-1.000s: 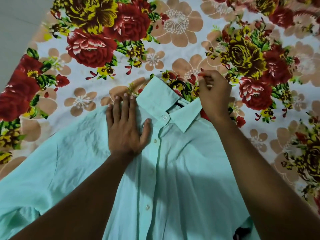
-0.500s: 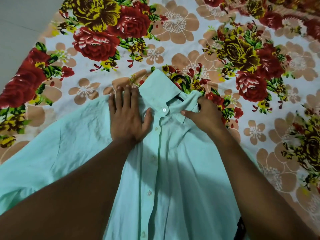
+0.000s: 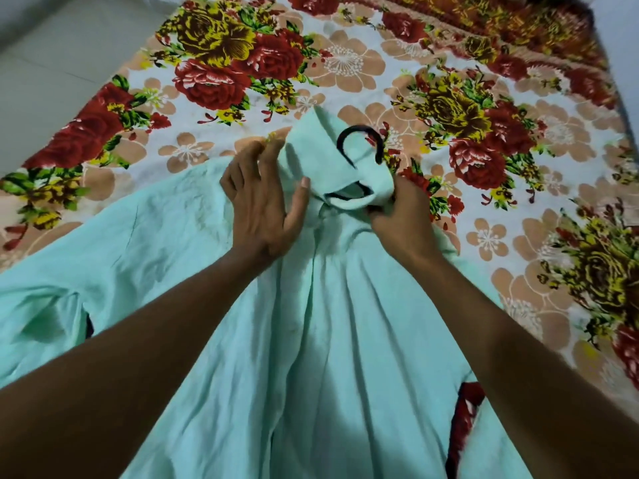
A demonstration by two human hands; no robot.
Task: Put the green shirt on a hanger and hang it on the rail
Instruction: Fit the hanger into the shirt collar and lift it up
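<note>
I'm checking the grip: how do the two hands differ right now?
The left hand lies mostly open on the green shirt, fingers spread beside the collar; the right hand is closed, pinching the collar's edge. The left sits farther from the black hanger hook than the right. Both touch the shirt.

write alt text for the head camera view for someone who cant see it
Seen from above, a person's two bare hands work at the collar of a mint green shirt spread on a floral bedsheet. The black hook of a hanger pokes out past the collar. The left hand rests beside the collar while the right hand pinches its other side.
</note>
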